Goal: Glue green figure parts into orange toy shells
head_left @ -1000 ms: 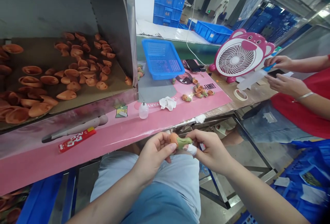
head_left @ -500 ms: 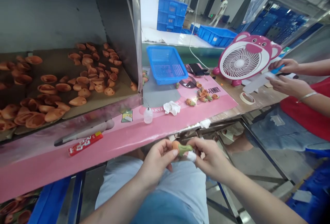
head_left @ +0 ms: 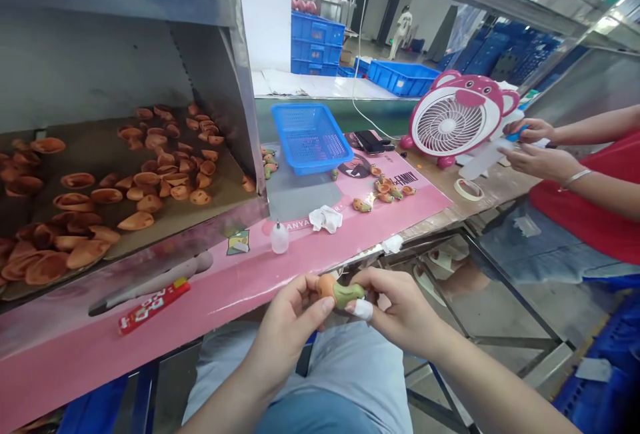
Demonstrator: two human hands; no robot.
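Note:
Just above my lap, both hands grip a small moulded piece, orange at its left end and green at its right. The fingers and thumb of my left hand pinch the orange end. My right hand, with white wrapping on its thumb, holds the green end. Past the hands, on the pink mat, are a small clear needle-tipped bottle and a crumpled tissue. Similar orange and green pieces lie in a group farther back.
On the left, an open-fronted booth holds several orange shell-like pieces. A red packet lies in front. Behind the mat are a blue basket and a pink fan. A co-worker's hands are at the right.
My view has shifted slightly, so the bench things appear farther left and lower. Both hands keep hold of the orange and green piece, with little change in grip.

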